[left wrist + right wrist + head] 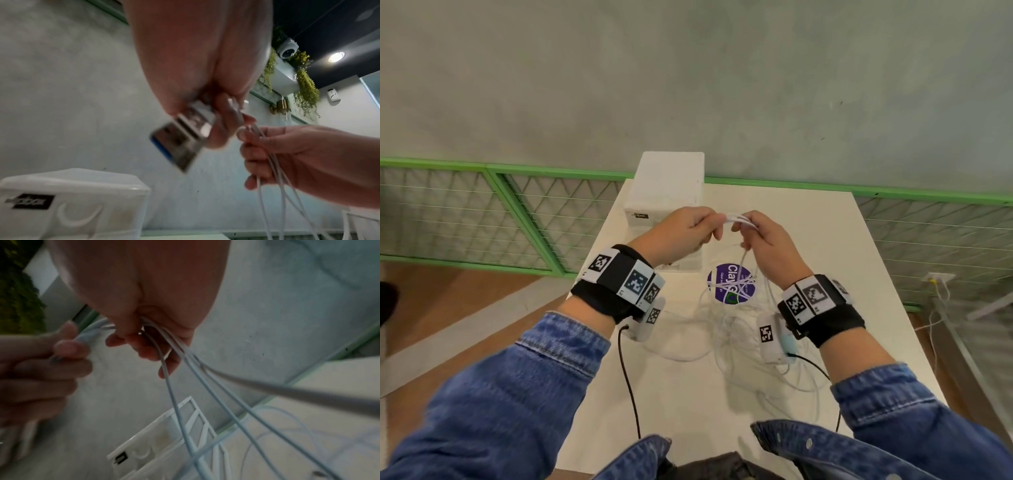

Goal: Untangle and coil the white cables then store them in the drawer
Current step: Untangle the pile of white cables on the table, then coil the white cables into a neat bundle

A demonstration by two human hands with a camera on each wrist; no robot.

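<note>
Both hands are raised above the white table (808, 240) with white cables (736, 218) stretched between them. My left hand (714, 224) pinches a cable end; in the left wrist view its metal USB plug (183, 134) sticks out past the fingers. Gripping several strands (185, 386), my right hand (744, 229) lets them hang down to a loose tangle (739, 329) on the table. The white drawer box (667, 185) stands just behind the hands; a white part of it reaches toward me under my left hand.
A round purple sticker (731, 282) lies on the table under the hanging strands. A green mesh railing (517, 212) runs behind the table, with a grey wall beyond. Black wires trail from both wrist cameras. Bare table lies right of the tangle.
</note>
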